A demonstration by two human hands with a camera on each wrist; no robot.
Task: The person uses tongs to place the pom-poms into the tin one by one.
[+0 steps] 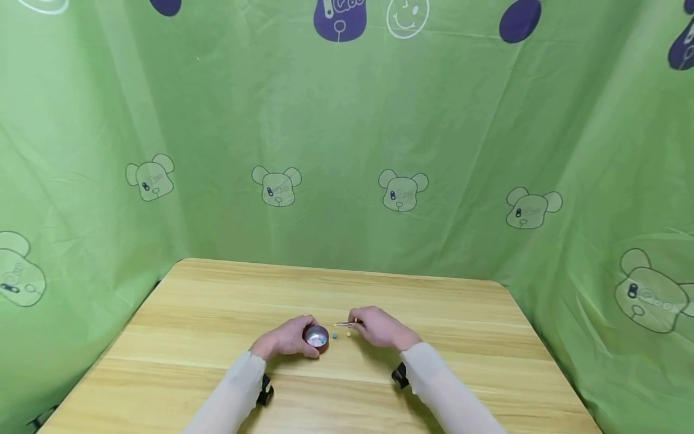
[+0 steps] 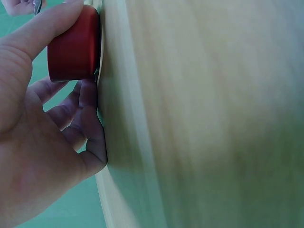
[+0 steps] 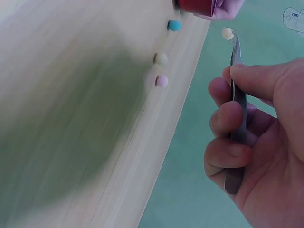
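My left hand (image 1: 293, 336) holds a small round red tin (image 2: 73, 45) on the table, thumb on one side and fingers on the other. Inside the tin, seen from above, lie a few small light and blue bits. My right hand (image 3: 266, 128) grips metal tweezers (image 3: 239, 104), whose bent tips pinch a cream-coloured bead (image 3: 228, 33) above the table, right of the tin. On the tabletop between the hands are a blue bead (image 3: 174, 25), a pale yellowish bead (image 3: 161, 59) and a pink bead (image 3: 162, 81).
The wooden table (image 1: 228, 301) reaches out on all sides of the hands. A green curtain (image 1: 336, 120) with cartoon bear prints hangs behind and beside it. Dark wrist cameras (image 1: 400, 375) sit under both forearms, close to the tabletop.
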